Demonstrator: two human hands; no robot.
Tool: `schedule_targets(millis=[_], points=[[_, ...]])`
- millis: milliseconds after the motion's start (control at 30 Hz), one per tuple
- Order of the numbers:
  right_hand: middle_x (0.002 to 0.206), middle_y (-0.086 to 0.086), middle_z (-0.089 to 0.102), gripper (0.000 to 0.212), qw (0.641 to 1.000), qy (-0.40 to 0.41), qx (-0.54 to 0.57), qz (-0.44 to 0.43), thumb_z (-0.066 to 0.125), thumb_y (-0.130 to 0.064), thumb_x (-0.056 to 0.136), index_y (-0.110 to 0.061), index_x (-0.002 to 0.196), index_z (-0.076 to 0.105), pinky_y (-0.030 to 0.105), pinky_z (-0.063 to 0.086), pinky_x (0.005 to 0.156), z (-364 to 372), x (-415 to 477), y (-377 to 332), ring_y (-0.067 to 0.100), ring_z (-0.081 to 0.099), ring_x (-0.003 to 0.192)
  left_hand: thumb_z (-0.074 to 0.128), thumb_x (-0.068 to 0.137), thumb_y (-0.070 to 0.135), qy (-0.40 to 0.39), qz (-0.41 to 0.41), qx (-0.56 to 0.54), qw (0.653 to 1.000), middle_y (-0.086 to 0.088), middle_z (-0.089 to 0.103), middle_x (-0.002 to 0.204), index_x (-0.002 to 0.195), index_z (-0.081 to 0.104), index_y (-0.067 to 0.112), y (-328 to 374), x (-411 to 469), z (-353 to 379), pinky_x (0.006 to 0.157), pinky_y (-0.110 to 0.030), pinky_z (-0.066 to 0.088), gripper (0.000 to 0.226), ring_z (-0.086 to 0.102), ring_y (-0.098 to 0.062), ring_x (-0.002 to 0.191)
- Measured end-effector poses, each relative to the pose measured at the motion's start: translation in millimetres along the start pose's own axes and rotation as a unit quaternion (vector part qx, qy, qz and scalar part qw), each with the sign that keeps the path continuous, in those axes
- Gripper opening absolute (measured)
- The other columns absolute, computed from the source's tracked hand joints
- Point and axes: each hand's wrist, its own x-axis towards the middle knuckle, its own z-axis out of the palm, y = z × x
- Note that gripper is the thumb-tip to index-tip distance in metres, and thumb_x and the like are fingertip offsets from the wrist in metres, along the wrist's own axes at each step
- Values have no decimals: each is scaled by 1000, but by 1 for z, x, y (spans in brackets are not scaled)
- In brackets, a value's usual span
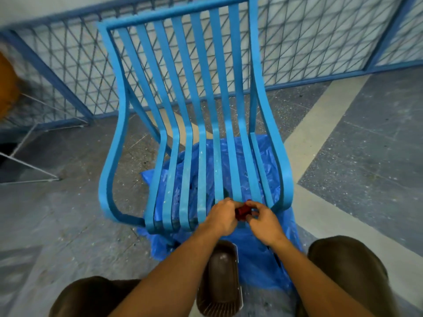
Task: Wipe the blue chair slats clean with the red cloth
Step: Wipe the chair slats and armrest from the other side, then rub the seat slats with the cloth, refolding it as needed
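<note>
Both curled tight around the red cloth (241,212): left hand (221,216) and right hand (265,220)

A crumpled blue plastic sheet (256,255) lies on the speckled grey floor (68,225), which a pale cream band (320,124) crosses. Just beside the sheet's near edge stands a dark brown ribbed tub (219,277). Behind runs a blue diamond-mesh fence (297,42). At the left are a white wire frame (29,165) and a blurred orange thing (6,88).
</note>
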Motion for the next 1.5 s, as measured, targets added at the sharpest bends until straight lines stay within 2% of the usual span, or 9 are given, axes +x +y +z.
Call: schedule_targets(millis=[233, 400, 633, 733, 800, 1033, 1167, 1367, 1500], points=[[124, 4, 64, 41, 989, 43, 137, 43, 70, -25, 91, -21, 127, 53, 46, 48, 104, 18, -44, 9, 24, 62, 114, 63, 84, 8, 149, -113, -214, 959, -3, 62, 119, 128, 64, 28, 10, -65, 39, 96, -30, 50, 49, 63, -22, 111], [106, 2, 74, 33, 963, -37, 259, 60, 70, -42, 90, -24, 115, 60, 43, 62, 79, 22, -79, -4, 18, 72, 98, 67, 88, 21, 203, -83, -298, 929, 4, 64, 119, 128, 62, 28, 22, -104, 43, 96, -30, 52, 41, 63, -11, 107], [105, 11, 75, 23, 955, -20, 296, 5, 70, -16, 91, -16, 114, 66, 49, 58, 90, 27, -110, -7, 25, 73, 97, 64, 88, 1, 216, -48, -418, 881, 10, 63, 121, 129, 60, 27, 11, -154, 36, 89, -13, 50, 49, 60, -5, 109], [103, 14, 76, 27, 947, -54, 317, -10, 69, -9, 91, -9, 117, 67, 43, 61, 79, 31, -128, -12, 26, 74, 90, 66, 89, 4, 239, -62, -471, 847, 5, 63, 115, 120, 61, 32, 1, -172, 33, 90, -27, 54, 42, 64, -13, 100], [103, 14, 76, 27, 945, -96, 313, -23, 68, -6, 90, -9, 117, 67, 35, 61, 69, 37, -143, -15, 24, 74, 87, 67, 92, 11, 242, -73, -503, 826, 5, 66, 112, 115, 63, 33, -6, -184, 32, 95, -38, 55, 32, 66, -14, 103], [98, 13, 76, 23, 945, -109, 306, -32, 70, -7, 90, -8, 112, 65, 36, 61, 67, 76, -169, -28, 23, 73, 81, 68, 92, 14, 219, -76, -600, 765, -6, 75, 108, 114, 72, 16, -38, -224, 29, 92, -41, 56, 23, 70, -24, 104], [103, 13, 74, 14, 965, -96, 239, -49, 67, -9, 94, -13, 107, 71, 46, 60, 84, 112, -160, -35, 28, 71, 94, 68, 91, 9, 224, -99, -618, 747, -6, 77, 97, 101, 74, 13, -66, -236, 23, 73, -29, 58, 12, 72, -22, 93], [100, 4, 76, 10, 986, -95, 109, -85, 67, -20, 95, -26, 99, 73, 38, 60, 82, 158, -121, -51, 21, 73, 94, 70, 89, 7, 282, -136, -590, 744, -4, 76, 86, 96, 73, 12, -104, -220, 8, 61, -19, 54, 9, 73, -13, 77], [97, 1, 76, 10, 989, -96, 19, -106, 69, -21, 93, -23, 102, 74, 42, 57, 90, 179, -78, -64, 17, 71, 90, 79, 82, 16, 329, -164, -527, 766, -4, 74, 95, 102, 67, 22, -137, -188, 1, 80, -31, 57, 24, 71, -20, 90]])
